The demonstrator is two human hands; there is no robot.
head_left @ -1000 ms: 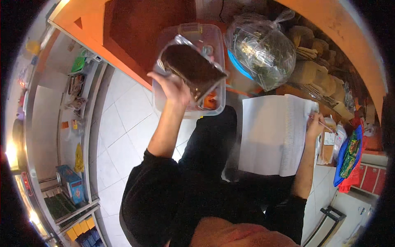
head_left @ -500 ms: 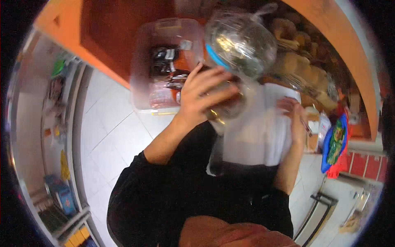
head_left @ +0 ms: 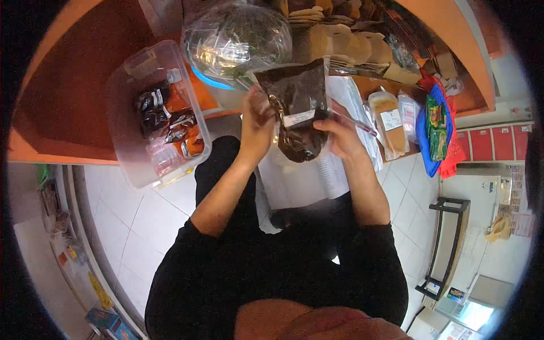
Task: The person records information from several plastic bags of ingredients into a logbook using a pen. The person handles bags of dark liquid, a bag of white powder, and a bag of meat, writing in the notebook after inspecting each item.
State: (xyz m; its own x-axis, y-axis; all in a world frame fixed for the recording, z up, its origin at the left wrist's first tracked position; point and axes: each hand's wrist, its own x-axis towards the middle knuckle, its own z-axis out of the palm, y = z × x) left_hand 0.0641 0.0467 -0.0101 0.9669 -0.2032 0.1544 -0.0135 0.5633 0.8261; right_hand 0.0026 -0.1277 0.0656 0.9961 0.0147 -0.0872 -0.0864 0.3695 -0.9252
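A clear plastic pouch of dark brown contents (head_left: pixel 297 93) is held up in front of me, with a white label across its middle. My left hand (head_left: pixel 258 122) grips its left edge, some fingers hidden behind it. On the other side, my right hand (head_left: pixel 340 131) is closed on the pouch, thumb on its front. A slim pen (head_left: pixel 362 126) sticks out to the right from my right hand. Below and behind the pouch lie white paper sheets (head_left: pixel 306 187), over my lap and the shelf edge.
To the left stands a clear plastic tub (head_left: pixel 127 153) with several dark and orange packets. A plastic-wrapped round bundle (head_left: pixel 235 42) with a blue rim sits behind it. Brown paper packs (head_left: pixel 345 45) line the back. A labelled tan packet (head_left: pixel 389 122) and a blue bag (head_left: pixel 433 130) are at right.
The dark pouch, earlier blurred in my left hand beside the wrapped bundle, is now upright between both hands. My right hand has come up from the papers to it. The view has shifted rightward.
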